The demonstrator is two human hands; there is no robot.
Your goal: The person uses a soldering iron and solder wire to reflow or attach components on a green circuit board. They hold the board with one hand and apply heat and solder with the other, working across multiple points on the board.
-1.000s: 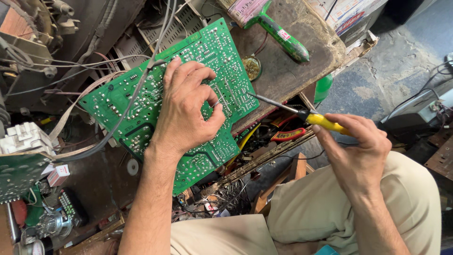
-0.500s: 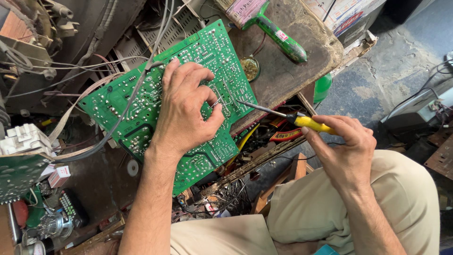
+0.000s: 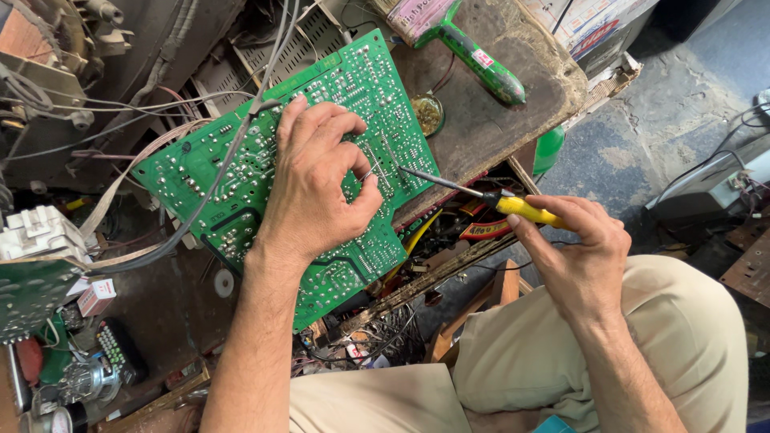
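My left hand [image 3: 317, 188] lies spread on the board [image 3: 241, 180]; right hand [image 3: 577, 248] pinches the iron [image 3: 481, 195], tip aimed left at board's right edge.

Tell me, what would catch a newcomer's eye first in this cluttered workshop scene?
The big green circuit board in the middle, solder side up, with the left hand spread flat on it. From the right, the right hand holds a yellow-handled soldering iron, its thin tip at the board's right edge. Behind them, a green-handled tool lies on a worn wooden bench.
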